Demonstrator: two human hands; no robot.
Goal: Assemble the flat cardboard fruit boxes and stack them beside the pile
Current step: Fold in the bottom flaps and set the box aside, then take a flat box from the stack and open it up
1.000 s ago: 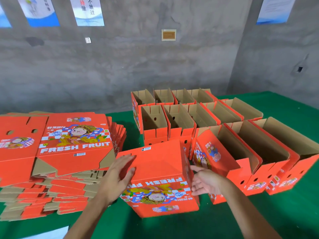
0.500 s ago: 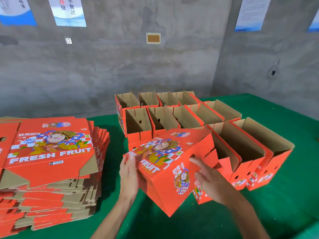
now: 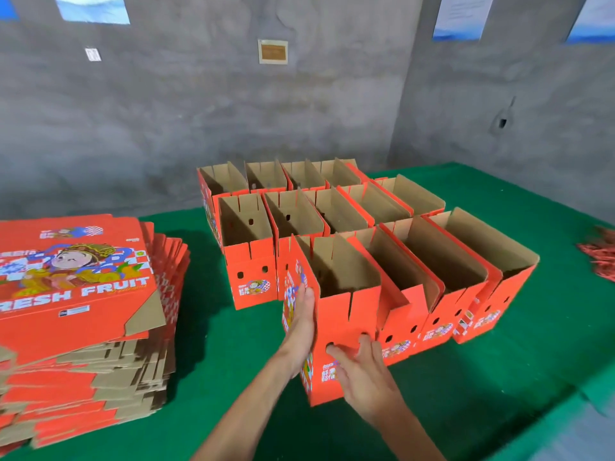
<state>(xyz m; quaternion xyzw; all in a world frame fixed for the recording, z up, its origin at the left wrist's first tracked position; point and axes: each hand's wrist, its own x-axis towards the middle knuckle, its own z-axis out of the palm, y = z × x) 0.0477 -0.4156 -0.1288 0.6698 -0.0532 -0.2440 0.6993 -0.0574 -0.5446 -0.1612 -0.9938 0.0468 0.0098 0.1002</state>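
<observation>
Both hands press flat against the upright box (image 3: 346, 314): left hand (image 3: 301, 322) on its side, right hand (image 3: 361, 371) on its front.

Both forearms were bare, no sleeves in view; the left hand (image 3: 301, 322) and right hand (image 3: 361, 374) wore no gloves or rings.

Glossy cardboard box (image 3: 346, 327), green felt table (image 3: 466, 387)

A packing workshop or storeroom: bare grey concrete walls (image 3: 233, 111) with posters (image 3: 462, 16), a green-covered worktop (image 3: 499, 377) carrying a tall pile of flat printed fruit boxes (image 3: 76, 327) at its left edge and rows of assembled boxes (image 3: 332, 207) mid-worktop.
</observation>
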